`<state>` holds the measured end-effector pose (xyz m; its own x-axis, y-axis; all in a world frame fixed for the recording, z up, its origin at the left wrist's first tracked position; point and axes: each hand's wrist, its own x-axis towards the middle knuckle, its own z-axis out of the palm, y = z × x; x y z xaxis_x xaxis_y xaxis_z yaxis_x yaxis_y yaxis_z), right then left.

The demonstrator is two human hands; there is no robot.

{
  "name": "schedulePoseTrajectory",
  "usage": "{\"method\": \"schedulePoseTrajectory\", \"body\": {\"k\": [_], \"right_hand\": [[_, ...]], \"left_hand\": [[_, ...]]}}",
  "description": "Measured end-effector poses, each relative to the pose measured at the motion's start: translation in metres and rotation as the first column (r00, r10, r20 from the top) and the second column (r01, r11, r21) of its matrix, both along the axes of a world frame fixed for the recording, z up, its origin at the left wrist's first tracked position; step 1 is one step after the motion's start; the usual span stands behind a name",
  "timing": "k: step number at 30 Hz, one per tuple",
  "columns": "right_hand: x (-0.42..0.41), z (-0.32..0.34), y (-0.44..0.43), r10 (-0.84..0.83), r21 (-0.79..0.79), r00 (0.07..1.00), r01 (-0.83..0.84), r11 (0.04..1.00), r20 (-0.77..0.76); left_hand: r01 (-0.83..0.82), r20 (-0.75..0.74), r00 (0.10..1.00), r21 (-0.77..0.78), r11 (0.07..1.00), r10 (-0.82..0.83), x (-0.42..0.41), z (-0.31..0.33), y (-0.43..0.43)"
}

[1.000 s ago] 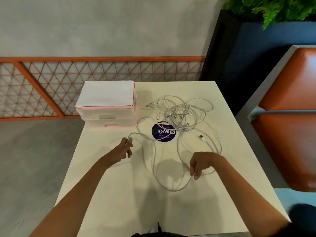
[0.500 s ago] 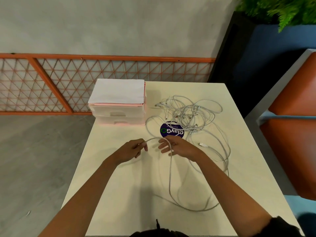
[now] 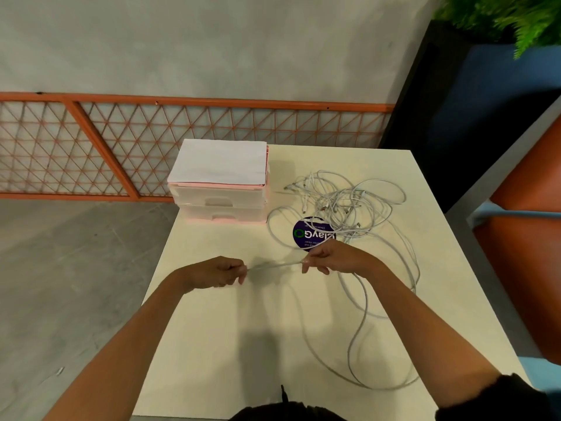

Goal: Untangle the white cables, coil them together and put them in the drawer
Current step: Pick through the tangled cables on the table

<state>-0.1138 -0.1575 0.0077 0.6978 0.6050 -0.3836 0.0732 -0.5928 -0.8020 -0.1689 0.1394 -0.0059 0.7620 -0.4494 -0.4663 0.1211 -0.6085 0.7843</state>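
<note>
One loose loop of white cable [image 3: 359,329] trails over the near worktop [image 3: 212,344]. Left hand [image 3: 217,273] and right hand [image 3: 332,258] each pinch it, a stretch taut between them. Beyond, the tangled white cables [image 3: 349,205] lie beside the closed drawer unit [image 3: 221,205].

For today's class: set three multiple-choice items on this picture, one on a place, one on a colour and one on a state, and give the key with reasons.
1. Where does the drawer unit stand?
A) at the far left corner of the table
B) on the floor
C) at the table's near edge

2. What colour is the fence?
A) green
B) orange
C) black

3. What do the left hand and right hand do?
A) lie flat
B) open a drawer
C) pinch a cable

Key:
1 A: it sits at that corner, beside the tangle.
2 B: its frame and lattice are orange.
3 C: the cable runs straight between both pinches.
</note>
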Motion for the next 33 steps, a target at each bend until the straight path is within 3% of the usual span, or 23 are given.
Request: {"method": "schedulePoseTrajectory", "body": {"k": [7,19,26,30,33], "right_hand": [[-0.004,-0.005,-0.017,0.077,-0.059,0.988,-0.086,0.995,-0.137],[-0.015,-0.014,-0.056,-0.098,-0.088,0.965,0.078,0.993,-0.243],[-0.020,-0.018,-0.067,-0.108,-0.152,0.969,0.075,0.985,-0.224],[-0.020,-0.015,-0.053,-0.080,-0.199,0.982,0.046,0.979,-0.168],[-0.020,-0.012,-0.042,-0.053,-0.191,0.986,0.022,0.981,-0.159]], "left_hand": [[-0.066,0.134,0.990,0.120,0.991,0.049,0.002,-0.021,0.034],[-0.133,0.202,0.977,0.312,0.941,0.071,-0.007,-0.051,0.064],[-0.300,0.314,0.938,0.522,0.798,0.148,-0.013,-0.051,0.059],[-0.206,0.223,0.969,0.469,0.859,0.111,-0.009,-0.053,0.045],[-0.173,0.250,0.966,0.419,0.891,0.070,-0.008,-0.047,0.017]]}}
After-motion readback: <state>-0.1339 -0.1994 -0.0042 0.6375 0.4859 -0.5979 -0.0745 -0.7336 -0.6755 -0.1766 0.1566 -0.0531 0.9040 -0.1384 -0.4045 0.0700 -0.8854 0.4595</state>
